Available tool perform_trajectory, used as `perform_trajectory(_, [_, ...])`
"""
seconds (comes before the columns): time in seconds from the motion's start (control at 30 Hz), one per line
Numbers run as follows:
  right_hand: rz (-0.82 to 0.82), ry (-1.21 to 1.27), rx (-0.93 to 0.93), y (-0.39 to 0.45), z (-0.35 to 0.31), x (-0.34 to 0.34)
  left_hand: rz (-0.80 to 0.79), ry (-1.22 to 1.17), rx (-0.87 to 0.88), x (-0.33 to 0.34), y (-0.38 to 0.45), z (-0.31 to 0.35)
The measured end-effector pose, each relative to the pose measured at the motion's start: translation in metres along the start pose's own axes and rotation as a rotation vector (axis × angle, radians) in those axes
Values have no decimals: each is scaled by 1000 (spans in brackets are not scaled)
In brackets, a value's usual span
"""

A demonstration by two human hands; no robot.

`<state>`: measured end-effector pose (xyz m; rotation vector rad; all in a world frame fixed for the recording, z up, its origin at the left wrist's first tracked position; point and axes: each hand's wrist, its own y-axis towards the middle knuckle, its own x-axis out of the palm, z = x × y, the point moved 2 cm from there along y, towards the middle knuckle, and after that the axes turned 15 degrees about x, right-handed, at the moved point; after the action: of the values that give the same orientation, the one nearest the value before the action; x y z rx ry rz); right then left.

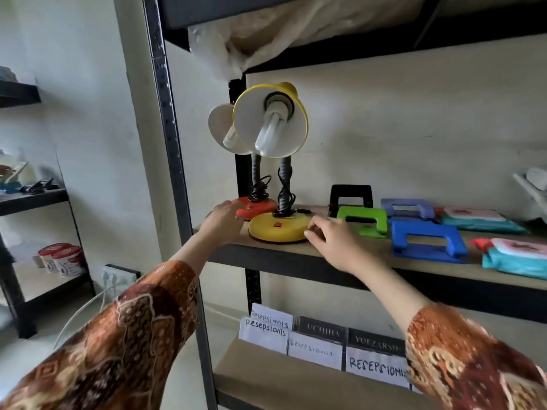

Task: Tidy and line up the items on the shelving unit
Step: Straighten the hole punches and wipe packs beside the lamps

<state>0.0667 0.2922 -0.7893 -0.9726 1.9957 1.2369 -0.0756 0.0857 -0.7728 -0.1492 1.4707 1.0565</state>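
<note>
Head view shows both my hands up at the middle board of the black metal shelving unit (296,255), working on the yellow round-based desk lamp (276,227) that stands at the board's front edge near its left end. My right hand (334,244) sits at the base's three o'clock side, fingers curled with the tips against the rim, though I cannot tell whether they truly pinch it. My left hand (223,220) reaches in at nine o'clock, fingers loosely spread and holding nothing, just beside the red round-based desk lamp (256,207), which stands behind the yellow one at about eleven o'clock.

I judge I am squaring up the two lamps, first of the row. To the right lie a green plastic hole punch (365,221), a blue plastic hole punch (427,241), a black one behind them, and teal packs of wipes (515,255), all still a bit staggered.

Next calls for a gentle slide of the yellow base, minding the tall gooseneck and loose cord so nothing tips.
</note>
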Motion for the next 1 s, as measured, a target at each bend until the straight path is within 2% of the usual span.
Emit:
perform_trajectory(0.07, [64,21,11,3,7,5,-100,-26,7,6,19,-12])
perform_trajectory(0.2, [79,7,25,10,12,9,-185,-150,209,18,44,-18])
perform_trajectory(0.5, [56,36,51,13,15,12,-184,14,51,57,97,-59])
perform_trajectory(0.77, [62,34,59,13,14,12,-228,66,52,59,102,-55])
perform_trajectory(0.83, [62,26,63,14,13,13,-247,17,53,51,92,-48])
perform_trajectory(1.0, [73,31,87,12,12,12,-33,-272,114,9,38,-6])
